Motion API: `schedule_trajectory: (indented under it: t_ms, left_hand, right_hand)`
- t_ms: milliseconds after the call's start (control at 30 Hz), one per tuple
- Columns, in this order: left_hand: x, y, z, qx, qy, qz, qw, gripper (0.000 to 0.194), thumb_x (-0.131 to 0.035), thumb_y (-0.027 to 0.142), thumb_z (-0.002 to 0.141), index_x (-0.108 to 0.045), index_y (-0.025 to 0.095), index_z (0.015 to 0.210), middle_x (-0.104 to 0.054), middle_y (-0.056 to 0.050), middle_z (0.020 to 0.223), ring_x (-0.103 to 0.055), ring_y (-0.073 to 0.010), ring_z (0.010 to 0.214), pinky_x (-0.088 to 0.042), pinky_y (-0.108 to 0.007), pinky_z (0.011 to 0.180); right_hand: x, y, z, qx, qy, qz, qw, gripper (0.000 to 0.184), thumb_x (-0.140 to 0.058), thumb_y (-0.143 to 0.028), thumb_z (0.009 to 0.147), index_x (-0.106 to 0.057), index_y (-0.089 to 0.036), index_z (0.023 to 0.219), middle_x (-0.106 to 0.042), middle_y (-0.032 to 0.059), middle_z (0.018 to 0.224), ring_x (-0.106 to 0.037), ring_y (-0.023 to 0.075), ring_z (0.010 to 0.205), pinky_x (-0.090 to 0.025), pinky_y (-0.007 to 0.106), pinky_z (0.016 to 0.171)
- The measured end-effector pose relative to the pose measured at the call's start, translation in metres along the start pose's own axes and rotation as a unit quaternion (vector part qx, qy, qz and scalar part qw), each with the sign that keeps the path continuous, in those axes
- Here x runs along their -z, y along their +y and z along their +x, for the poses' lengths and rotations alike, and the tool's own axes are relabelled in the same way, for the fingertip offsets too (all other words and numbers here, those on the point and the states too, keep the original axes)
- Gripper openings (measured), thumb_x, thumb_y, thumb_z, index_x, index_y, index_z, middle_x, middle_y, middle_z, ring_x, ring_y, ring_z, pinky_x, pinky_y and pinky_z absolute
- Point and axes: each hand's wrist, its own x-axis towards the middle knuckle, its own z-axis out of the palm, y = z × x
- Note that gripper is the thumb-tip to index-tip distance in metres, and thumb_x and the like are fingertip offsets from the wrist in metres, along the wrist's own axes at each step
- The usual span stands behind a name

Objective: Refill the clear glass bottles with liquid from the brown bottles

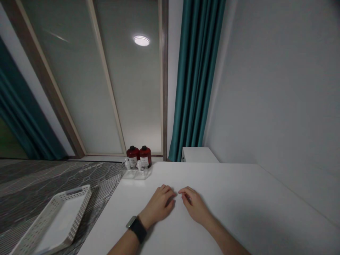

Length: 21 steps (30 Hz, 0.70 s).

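On the white table (217, 198), my left hand (159, 202) rests with its fingers loosely bent and the thumb apart from them. A watch with a dark band (136, 226) is on that wrist. My right hand (193, 204) lies close by, its fingertips pointing toward the left hand across a small gap. Its fingers curl a little, and nothing shows between them. Beyond the left hand, a clear tray (134, 175) stands at the table's far left corner. Two red bottles (145, 156) with black caps and white labels stand there, with two white pump heads (127, 164) in front of them.
Left of the table, a white perforated basket (79, 209) sits on a grey patterned surface (103, 177). Past the far edge are a white cabinet (199, 154), a teal curtain (198, 81) and frosted sliding doors (132, 95). A wall (278, 88) borders the right side.
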Motion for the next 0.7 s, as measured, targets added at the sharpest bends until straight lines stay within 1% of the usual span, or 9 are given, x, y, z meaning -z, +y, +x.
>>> schedule_trajectory:
  t_ms: [233, 433, 700]
  left_hand:
    - [0.0004, -0.0006, 0.0000, 0.005, 0.004, -0.012, 1.000, 0.024, -0.056, 0.011, 0.086, -0.065, 0.022, 0.106, -0.065, -0.005, 0.104, -0.055, -0.0246, 0.102, -0.044, -0.038, 0.089]
    - [-0.0017, -0.0021, -0.0003, 0.006, 0.016, -0.011, 1.000, 0.023, -0.057, 0.012, 0.087, -0.065, 0.023, 0.105, -0.066, -0.005, 0.106, -0.056, -0.0243, 0.103, -0.044, -0.038, 0.090]
    - [0.0047, 0.0007, -0.0025, -0.004, 0.018, -0.013, 1.000, 0.023, -0.057, 0.010, 0.086, -0.066, 0.021, 0.104, -0.068, -0.005, 0.103, -0.059, -0.0227, 0.101, -0.046, -0.036, 0.090]
  right_hand:
    - [-0.0005, 0.0008, 0.0000, 0.002, 0.004, 0.000, 1.000, 0.025, -0.045, -0.015, 0.091, -0.068, -0.021, 0.096, -0.070, 0.0057, 0.093, -0.066, 0.0219, 0.089, -0.051, 0.033, 0.081]
    - [-0.0021, 0.0032, -0.0005, 0.006, 0.003, 0.001, 1.000, 0.024, -0.045, -0.015, 0.091, -0.068, -0.022, 0.097, -0.071, 0.0056, 0.094, -0.067, 0.0216, 0.091, -0.052, 0.033, 0.083]
    - [-0.0037, 0.0052, -0.0009, 0.000, -0.004, 0.007, 1.000, 0.023, -0.044, -0.022, 0.093, -0.067, -0.021, 0.096, -0.070, 0.0063, 0.092, -0.067, 0.0220, 0.087, -0.052, 0.034, 0.080]
